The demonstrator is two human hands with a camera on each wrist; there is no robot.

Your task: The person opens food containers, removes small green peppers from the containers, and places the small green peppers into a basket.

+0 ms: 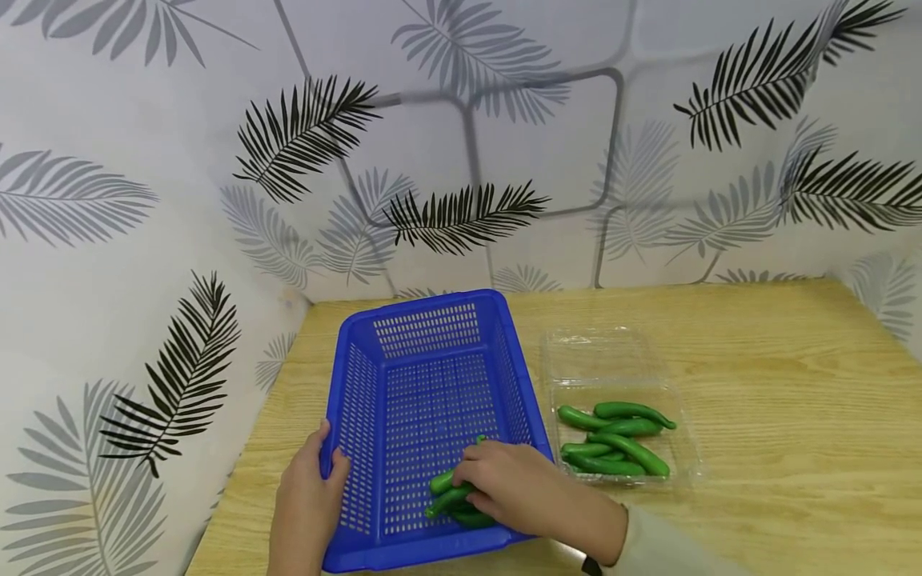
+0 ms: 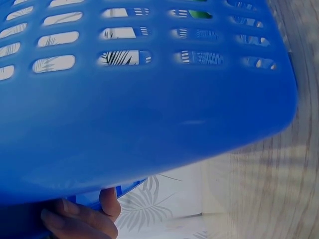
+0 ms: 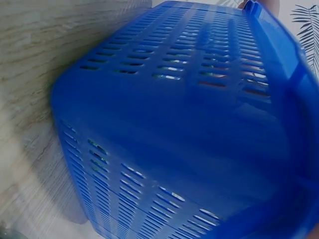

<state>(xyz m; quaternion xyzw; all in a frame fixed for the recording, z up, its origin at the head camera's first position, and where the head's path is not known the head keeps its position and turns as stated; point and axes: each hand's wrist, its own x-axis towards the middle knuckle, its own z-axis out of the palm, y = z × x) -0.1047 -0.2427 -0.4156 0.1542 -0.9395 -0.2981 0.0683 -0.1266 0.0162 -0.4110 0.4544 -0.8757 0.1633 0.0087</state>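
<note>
1. Basically, left hand grips the rim of the blue basket at its 8 o'clock; grip clamped on plastic, presumably to steady it.
2. Right hand reaches inside toward the basket's 5 o'clock; thumb and fingertips curl round green peppers. Grip looks closed on them; how firmly, can't tell.
3. Those peppers lie bunched in the near corner, probably because the right hand reaches that spot easily. Rest of the visible basket floor is bare mesh.
4. Clear plastic box sits on the worktop at the basket's 3 o'clock, just beside it. Lid open toward 12 o'clock, so contents seem easy to get at.
5. More green peppers lie piled inside the box, loosely side by side.
6. In the way: right forearm, pale sleeve behind, crosses the basket rim from 4 o'clock; hand hides part of the bunch. Basket sides block most of both wrist views.
7. Leaf-patterned wall at 12 o'clock, behind everything.
</note>
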